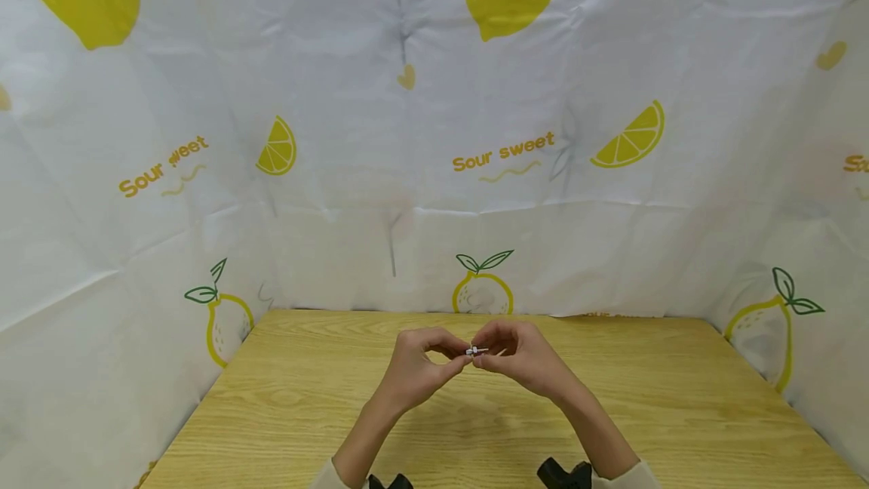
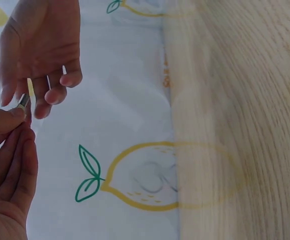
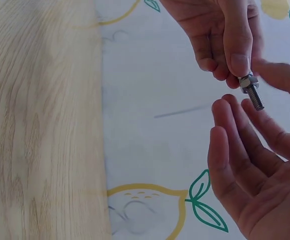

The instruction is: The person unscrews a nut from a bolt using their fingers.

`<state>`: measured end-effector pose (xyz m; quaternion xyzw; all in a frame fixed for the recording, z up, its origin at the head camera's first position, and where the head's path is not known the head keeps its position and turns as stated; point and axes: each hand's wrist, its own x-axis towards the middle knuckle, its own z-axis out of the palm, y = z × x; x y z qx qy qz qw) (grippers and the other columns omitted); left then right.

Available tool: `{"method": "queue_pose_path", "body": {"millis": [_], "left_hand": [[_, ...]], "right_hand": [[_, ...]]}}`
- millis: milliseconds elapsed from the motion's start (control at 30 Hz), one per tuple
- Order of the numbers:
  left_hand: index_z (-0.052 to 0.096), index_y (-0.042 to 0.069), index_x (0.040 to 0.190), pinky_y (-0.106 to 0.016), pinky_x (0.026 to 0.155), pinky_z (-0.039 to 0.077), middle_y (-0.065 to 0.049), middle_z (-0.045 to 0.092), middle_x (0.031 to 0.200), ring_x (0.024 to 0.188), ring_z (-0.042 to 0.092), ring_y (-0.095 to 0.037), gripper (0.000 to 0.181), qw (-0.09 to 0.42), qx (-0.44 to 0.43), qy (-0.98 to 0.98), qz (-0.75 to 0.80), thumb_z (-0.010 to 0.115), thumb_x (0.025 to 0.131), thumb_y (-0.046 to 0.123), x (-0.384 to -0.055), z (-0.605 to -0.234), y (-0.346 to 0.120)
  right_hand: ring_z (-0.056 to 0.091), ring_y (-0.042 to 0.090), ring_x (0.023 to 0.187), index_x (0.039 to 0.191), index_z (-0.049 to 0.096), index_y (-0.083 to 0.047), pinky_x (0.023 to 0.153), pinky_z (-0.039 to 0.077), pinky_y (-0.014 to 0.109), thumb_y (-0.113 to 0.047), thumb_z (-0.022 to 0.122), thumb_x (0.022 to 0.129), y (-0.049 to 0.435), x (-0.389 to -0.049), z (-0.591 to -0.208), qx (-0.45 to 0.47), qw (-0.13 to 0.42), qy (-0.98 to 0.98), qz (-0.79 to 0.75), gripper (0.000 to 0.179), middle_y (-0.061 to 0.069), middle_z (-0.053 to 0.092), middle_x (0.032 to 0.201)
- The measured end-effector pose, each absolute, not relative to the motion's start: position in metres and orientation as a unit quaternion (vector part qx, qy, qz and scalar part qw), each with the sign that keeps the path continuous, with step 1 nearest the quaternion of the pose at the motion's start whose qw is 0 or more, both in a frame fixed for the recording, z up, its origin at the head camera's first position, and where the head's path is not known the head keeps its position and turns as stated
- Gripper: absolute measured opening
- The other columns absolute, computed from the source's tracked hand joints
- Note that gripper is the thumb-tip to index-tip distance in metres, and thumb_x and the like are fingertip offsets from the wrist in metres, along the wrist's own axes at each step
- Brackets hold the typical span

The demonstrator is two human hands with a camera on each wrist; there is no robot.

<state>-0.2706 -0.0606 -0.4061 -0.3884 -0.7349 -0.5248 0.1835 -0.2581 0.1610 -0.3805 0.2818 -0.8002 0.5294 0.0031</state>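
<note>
My left hand (image 1: 416, 372) pinches a small silver bolt (image 3: 256, 98) between thumb and fingers at its head end, a little above the table. On the shank sits a hex nut (image 3: 248, 81), close to the left fingertips, with the bare thread sticking out beyond it. The right hand (image 1: 526, 357) is held opposite, thumb and index finger spread to either side of the bolt. In the right wrist view its thumb tip is right at the nut, and its other fingers (image 3: 225, 145) are loosely extended below the thread. The bolt's head is hidden by the left fingers.
A wood-grain table (image 1: 305, 391) lies under both hands. A white cloth (image 1: 353, 247) printed with lemons hangs behind it and along both sides. Black devices (image 1: 565, 474) sit by the pale sleeve cuffs (image 1: 631, 477).
</note>
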Motion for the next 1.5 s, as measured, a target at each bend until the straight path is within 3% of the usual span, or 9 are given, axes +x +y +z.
{"method": "queue_pose_path", "body": {"millis": [233,367,500,733,867,967,1167,1500], "left_hand": [[0.081,0.011,0.094,-0.034,0.072,0.066,-0.004,0.08,0.088,0.076,0.076,-0.012,0.005,0.188,-0.38,-0.736,-0.527,0.081,0.089,0.009,-0.2688,-0.4055,-0.0599],[0.081,0.011,0.094,-0.029,0.073,0.065,-0.005,0.081,0.089,0.077,0.076,-0.013,0.005,0.19,-0.383,-0.735,-0.526,0.081,0.09,0.008,-0.2696,-0.4054,-0.0591],[0.081,0.011,0.095,-0.026,0.073,0.064,-0.005,0.08,0.089,0.077,0.076,-0.013,0.005,0.191,-0.387,-0.734,-0.524,0.08,0.09,0.009,-0.2703,-0.4055,-0.0591],[0.081,0.01,0.095,-0.027,0.073,0.065,-0.005,0.08,0.089,0.077,0.076,-0.013,0.005,0.193,-0.392,-0.732,-0.522,0.081,0.09,0.009,-0.2714,-0.4064,-0.0595],[0.081,0.009,0.094,-0.026,0.074,0.064,-0.006,0.08,0.089,0.077,0.076,-0.013,0.005,0.192,-0.392,-0.731,-0.525,0.081,0.089,0.007,-0.2706,-0.4058,-0.0592],[0.081,0.009,0.093,-0.026,0.075,0.064,-0.006,0.08,0.089,0.078,0.076,-0.013,0.005,0.196,-0.39,-0.732,-0.524,0.082,0.089,0.007,-0.2701,-0.4054,-0.0593],[0.081,0.01,0.093,-0.026,0.074,0.064,-0.006,0.081,0.089,0.077,0.076,-0.013,0.005,0.201,-0.387,-0.732,-0.523,0.082,0.089,0.007,-0.2699,-0.4053,-0.0589],[0.081,0.01,0.094,-0.026,0.074,0.064,-0.005,0.08,0.089,0.076,0.076,-0.013,0.006,0.197,-0.388,-0.731,-0.526,0.082,0.089,0.008,-0.2692,-0.406,-0.0582]], "right_hand": [[0.071,0.014,0.078,0.107,0.073,-0.003,0.072,0.063,0.033,-0.026,0.061,0.106,0.1612,-0.2628,-0.3834,0.275,-0.034,-0.807,0.521,0.026,0.022,0.073,0.096],[0.072,0.021,0.08,0.104,0.075,-0.004,0.073,0.063,0.035,-0.027,0.055,0.109,0.1615,-0.2642,-0.3842,0.287,-0.047,-0.806,0.516,0.03,0.025,0.072,0.095],[0.073,0.03,0.085,0.109,0.075,-0.004,0.075,0.064,0.04,-0.025,0.058,0.107,0.1611,-0.263,-0.383,0.289,-0.043,-0.799,0.525,0.027,0.016,0.074,0.095],[0.071,0.014,0.083,0.11,0.075,-0.004,0.073,0.062,0.034,-0.019,0.07,0.099,0.1599,-0.2587,-0.3797,0.278,-0.007,-0.807,0.521,0.019,0.015,0.075,0.1],[0.071,0.013,0.085,0.112,0.072,0.0,0.073,0.062,0.031,-0.017,0.075,0.096,0.1609,-0.2579,-0.3803,0.276,0.01,-0.803,0.528,0.023,0.017,0.073,0.104],[0.071,0.013,0.083,0.114,0.07,0.003,0.071,0.062,0.03,-0.019,0.073,0.097,0.1617,-0.2578,-0.3796,0.271,0.002,-0.802,0.533,0.027,0.017,0.073,0.102],[0.071,0.015,0.078,0.102,0.074,0.002,0.071,0.063,0.033,-0.025,0.058,0.107,0.1627,-0.2598,-0.3781,0.284,-0.042,-0.806,0.518,0.031,0.026,0.071,0.095],[0.071,0.012,0.079,0.108,0.074,0.001,0.07,0.063,0.032,-0.016,0.069,0.099,0.1625,-0.2578,-0.3777,0.277,-0.018,-0.801,0.53,0.019,0.016,0.074,0.097]]}}
